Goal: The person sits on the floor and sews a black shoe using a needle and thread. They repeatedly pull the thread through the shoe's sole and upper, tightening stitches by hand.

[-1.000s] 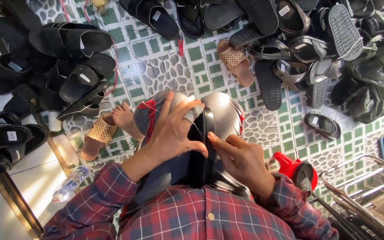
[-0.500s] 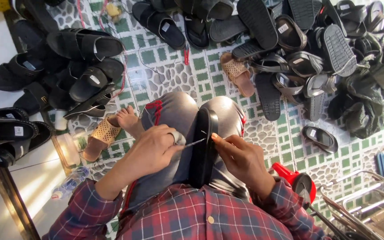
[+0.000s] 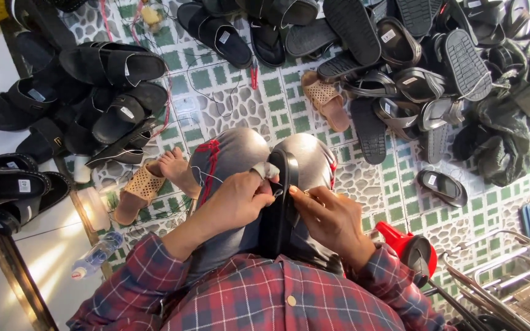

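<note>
Floor: green-and-white patterned tile floor [image 3: 228, 101], pebble motif between the squares
Top right: heap of black sandals [image 3: 400, 55], soles and straps mixed
Left: second pile of black sandals [image 3: 93, 98]
Centre: single tan sandal [image 3: 326, 101] lying apart
Lower left: clear plastic bottle [image 3: 96, 254] on its side
Right edge: crumpled dark plastic bags [image 3: 510, 129]
Lower right: lone black sandal [image 3: 441, 187]

The floor [image 3: 228, 92] is tiled in green squares with grey pebble patterns. Black sandals [image 3: 99, 86] lie piled on the left, and a bigger heap of dark sandals [image 3: 412, 55] fills the top right beside crumpled dark bags [image 3: 510, 135]. A tan sandal [image 3: 326, 101] lies between them. Sunlight falls on the pale floor at the lower left, near a plastic bottle [image 3: 96, 254]. A red jug [image 3: 409, 248] and metal racks [image 3: 510, 276] stand at the lower right.
</note>
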